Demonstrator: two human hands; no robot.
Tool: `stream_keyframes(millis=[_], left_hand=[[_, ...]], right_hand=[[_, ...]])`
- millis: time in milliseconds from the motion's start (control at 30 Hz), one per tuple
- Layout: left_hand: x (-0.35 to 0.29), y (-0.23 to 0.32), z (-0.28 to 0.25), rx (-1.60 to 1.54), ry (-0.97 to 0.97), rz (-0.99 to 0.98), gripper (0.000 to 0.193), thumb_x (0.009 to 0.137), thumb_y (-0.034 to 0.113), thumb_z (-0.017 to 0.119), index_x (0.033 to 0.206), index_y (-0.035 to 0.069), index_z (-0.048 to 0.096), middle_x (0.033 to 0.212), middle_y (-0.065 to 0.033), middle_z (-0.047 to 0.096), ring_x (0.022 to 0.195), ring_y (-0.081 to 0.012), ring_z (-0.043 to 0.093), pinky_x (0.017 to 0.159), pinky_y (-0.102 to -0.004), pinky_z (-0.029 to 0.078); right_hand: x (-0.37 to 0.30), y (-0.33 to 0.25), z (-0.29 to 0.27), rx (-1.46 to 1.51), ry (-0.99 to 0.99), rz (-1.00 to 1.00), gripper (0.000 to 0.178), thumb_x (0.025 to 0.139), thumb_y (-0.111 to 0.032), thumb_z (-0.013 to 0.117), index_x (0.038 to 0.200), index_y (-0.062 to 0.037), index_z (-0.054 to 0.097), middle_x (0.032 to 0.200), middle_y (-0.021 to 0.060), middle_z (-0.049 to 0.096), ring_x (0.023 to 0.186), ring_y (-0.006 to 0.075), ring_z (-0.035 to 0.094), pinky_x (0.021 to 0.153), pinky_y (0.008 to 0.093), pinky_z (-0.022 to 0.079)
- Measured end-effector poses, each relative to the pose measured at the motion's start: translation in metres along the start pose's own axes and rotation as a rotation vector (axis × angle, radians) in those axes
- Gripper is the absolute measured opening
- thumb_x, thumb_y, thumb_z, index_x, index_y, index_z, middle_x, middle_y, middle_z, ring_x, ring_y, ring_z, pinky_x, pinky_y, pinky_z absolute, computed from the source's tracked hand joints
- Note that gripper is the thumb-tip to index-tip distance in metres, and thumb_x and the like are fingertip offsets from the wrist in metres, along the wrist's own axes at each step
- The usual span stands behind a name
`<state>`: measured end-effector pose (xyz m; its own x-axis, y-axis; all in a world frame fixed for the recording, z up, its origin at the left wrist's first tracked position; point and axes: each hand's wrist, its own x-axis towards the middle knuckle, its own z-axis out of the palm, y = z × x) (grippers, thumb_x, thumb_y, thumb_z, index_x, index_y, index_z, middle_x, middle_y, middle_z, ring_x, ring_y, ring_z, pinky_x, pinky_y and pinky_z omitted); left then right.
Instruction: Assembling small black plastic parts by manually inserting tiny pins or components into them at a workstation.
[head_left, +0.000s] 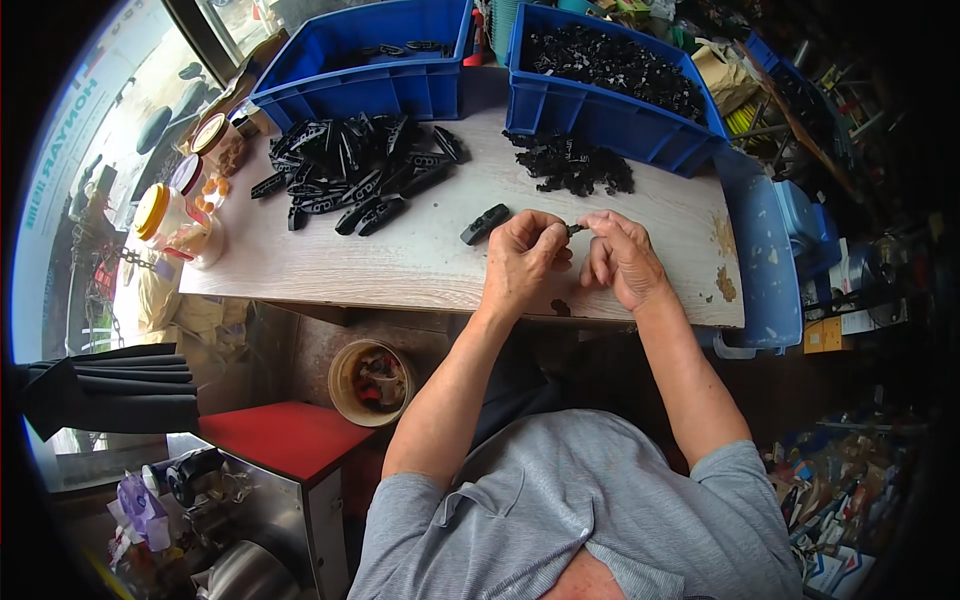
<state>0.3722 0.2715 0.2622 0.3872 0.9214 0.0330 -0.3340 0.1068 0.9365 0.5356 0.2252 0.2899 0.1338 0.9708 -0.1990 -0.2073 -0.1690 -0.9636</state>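
Observation:
Above the table's near edge, my left hand [525, 250] is closed, with thumb and forefinger around one end of a small black plastic piece [574, 230]. The fingertips of my right hand [625, 258] pinch its other end; most of the piece is hidden by the fingers. Just left of my left hand, one long black plastic housing [486, 224] lies alone on the wood-patterned table [420, 260]. A heap of similar black housings [350, 165] spreads at the far left. Beyond my hands is a small pile of black plastic pieces [575, 165].
Two blue bins stand at the back: the left bin [365, 92] holds several housings, the right bin [610, 115] many small black pieces. Lidded jars [175, 222] line the left edge. A bucket [371, 383] sits on the floor below. A blue tub [765, 260] stands at right.

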Motion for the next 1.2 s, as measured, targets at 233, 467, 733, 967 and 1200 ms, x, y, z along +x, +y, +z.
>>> stream_keyframes(millis=[233, 467, 733, 967, 1200], left_hand=[[-0.002, 0.001, -0.007, -0.010, 0.013, -0.014, 0.017, 0.095, 0.012, 0.063, 0.093, -0.005, 0.064, 0.076, -0.0067, 0.066, 0.067, -0.0126, 0.066, 0.063, -0.0271, 0.056], [-0.009, 0.007, -0.026, 1.143, 0.325, 0.408, 0.033, 0.088, 0.026, 0.071, 0.111, 0.003, 0.062, 0.061, -0.0102, 0.065, 0.053, -0.0302, 0.063, 0.055, -0.0373, 0.050], [-0.004, 0.014, -0.028, 1.345, 0.375, 0.450, 0.031, 0.084, 0.030, 0.076, 0.103, 0.008, 0.065, 0.084, -0.0103, 0.064, 0.077, -0.0309, 0.063, 0.067, -0.0405, 0.051], [-0.002, 0.012, -0.027, 1.345, 0.399, 0.527, 0.022, 0.083, 0.029, 0.077, 0.091, 0.011, 0.068, 0.091, -0.0086, 0.063, 0.085, -0.0306, 0.062, 0.071, -0.0407, 0.050], [-0.003, 0.016, -0.022, 1.362, 0.317, 0.530, 0.012, 0.081, 0.016, 0.073, 0.089, 0.010, 0.066, 0.090, -0.0092, 0.064, 0.084, -0.0309, 0.062, 0.072, -0.0409, 0.051]], right_hand=[[0.004, 0.015, 0.007, 0.011, -0.013, -0.058, 0.023, 0.086, -0.018, 0.076, 0.098, -0.0014, 0.066, 0.060, 0.0002, 0.057, 0.040, 0.0089, 0.047, 0.043, 0.0274, 0.046], [0.004, 0.011, -0.003, 0.045, -0.016, -0.032, 0.017, 0.090, -0.021, 0.072, 0.097, -0.0071, 0.064, 0.052, 0.0004, 0.049, 0.044, 0.0147, 0.055, 0.046, 0.0340, 0.055], [0.003, 0.004, -0.006, 0.044, 0.029, -0.021, 0.017, 0.091, -0.022, 0.070, 0.098, -0.0069, 0.063, 0.054, 0.0004, 0.049, 0.051, 0.0140, 0.059, 0.049, 0.0372, 0.059], [0.002, 0.003, -0.009, 0.049, 0.020, -0.016, 0.017, 0.091, -0.020, 0.070, 0.097, -0.0062, 0.063, 0.055, -0.0002, 0.050, 0.053, 0.0124, 0.059, 0.049, 0.0367, 0.060], [-0.001, -0.002, -0.011, 0.030, 0.042, -0.019, 0.016, 0.091, -0.020, 0.070, 0.097, -0.0068, 0.063, 0.056, -0.0007, 0.051, 0.053, 0.0117, 0.059, 0.049, 0.0363, 0.060]])
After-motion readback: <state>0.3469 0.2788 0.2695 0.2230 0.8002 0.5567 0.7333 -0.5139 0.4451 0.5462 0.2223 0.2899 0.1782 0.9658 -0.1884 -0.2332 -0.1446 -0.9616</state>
